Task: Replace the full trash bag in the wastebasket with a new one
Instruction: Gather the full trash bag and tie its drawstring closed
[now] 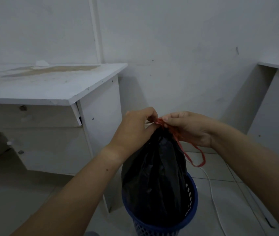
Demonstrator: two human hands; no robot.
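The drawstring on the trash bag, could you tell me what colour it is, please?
Red-orange; the drawstring shows best in the head view.

White desk at far left: top surface shows a brown patch where the finish has peeled; drawers sit below it. Second white desk at far right, only partly in frame. White cable runs across the tiled floor at right. Wall behind is marked and scuffed.

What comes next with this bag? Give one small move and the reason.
Probably pull the knot tight. Both hands, left and right, pinch the red drawstring at the gathered neck of the bag, which sits in the basket; a loop hangs loose.
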